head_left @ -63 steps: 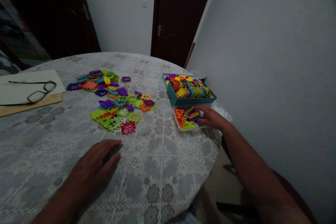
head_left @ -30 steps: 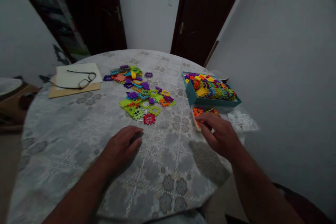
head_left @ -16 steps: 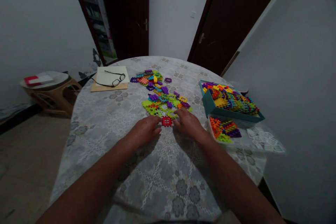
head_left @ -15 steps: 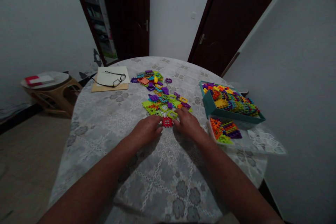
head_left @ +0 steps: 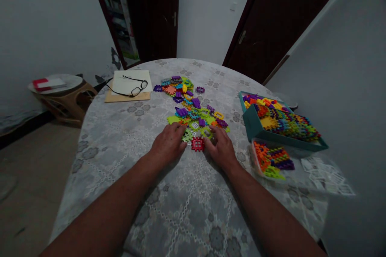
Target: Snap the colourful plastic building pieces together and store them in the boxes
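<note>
A red square window-shaped building piece [head_left: 198,144] with notched edges lies on the cloth between my hands. My left hand [head_left: 169,141] is at its left, the thumb and fingertips closed on the edge of a light green notched piece [head_left: 187,135]. On the other side, my right hand [head_left: 222,148] rests with thumb and forefinger apart. Its thumb tip is by the red piece's right edge, and its fingers are beside a yellow-green open-centred piece [head_left: 206,132]. Just beyond my fingers spreads a loose pile of colourful interlocking pieces [head_left: 193,115].
To the right stand a teal box [head_left: 251,122] full of pieces and a clear plastic tub [head_left: 255,160] with more. White pieces [head_left: 324,172] lie beside them in clear plastic. Black-framed glasses [head_left: 136,91] rest on paper [head_left: 120,78] at the far left of the round table.
My left hand has moved off the red piece's left edge to the light green piece. My right hand's thumb and forefinger have spread apart. The whole view has shifted slightly.
</note>
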The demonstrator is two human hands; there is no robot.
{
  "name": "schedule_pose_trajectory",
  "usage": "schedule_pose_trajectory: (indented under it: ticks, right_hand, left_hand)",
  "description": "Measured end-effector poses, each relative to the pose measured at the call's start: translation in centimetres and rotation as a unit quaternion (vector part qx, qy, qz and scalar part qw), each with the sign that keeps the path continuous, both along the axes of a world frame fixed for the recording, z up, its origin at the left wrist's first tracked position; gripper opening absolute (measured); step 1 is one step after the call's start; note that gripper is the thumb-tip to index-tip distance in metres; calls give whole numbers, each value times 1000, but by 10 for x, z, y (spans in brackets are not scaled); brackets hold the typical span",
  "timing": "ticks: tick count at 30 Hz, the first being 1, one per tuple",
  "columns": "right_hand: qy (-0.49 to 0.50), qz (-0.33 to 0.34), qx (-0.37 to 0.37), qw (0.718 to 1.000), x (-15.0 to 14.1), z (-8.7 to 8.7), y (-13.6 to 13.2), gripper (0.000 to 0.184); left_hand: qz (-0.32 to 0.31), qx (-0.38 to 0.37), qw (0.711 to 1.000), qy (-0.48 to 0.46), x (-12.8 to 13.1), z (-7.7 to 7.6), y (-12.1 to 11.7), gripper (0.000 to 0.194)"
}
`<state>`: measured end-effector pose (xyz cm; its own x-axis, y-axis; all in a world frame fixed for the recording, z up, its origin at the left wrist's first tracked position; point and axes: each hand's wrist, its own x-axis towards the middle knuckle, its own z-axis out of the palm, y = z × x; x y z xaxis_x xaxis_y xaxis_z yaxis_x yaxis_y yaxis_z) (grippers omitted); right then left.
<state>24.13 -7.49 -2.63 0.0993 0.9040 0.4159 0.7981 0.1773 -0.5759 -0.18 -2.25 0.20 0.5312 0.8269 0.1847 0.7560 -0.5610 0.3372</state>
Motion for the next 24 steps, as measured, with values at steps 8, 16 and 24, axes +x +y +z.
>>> schedule_pose_trajectory:
  ticks: [8, 16, 24]
  right_hand:
    - [47, 38, 7, 998, 3, 4, -1, 45]
    - [92, 51, 1, 994, 1, 9, 3, 42]
    - [24, 188, 84, 978, -15, 19, -9, 55]
  left_hand:
    - [10, 7, 1000, -29, 2, -5, -7, 52]
    - [-18, 14, 994, -107, -1, -4, -4, 25]
    - [-16, -205, 936, -285, 0, 19, -15, 38]
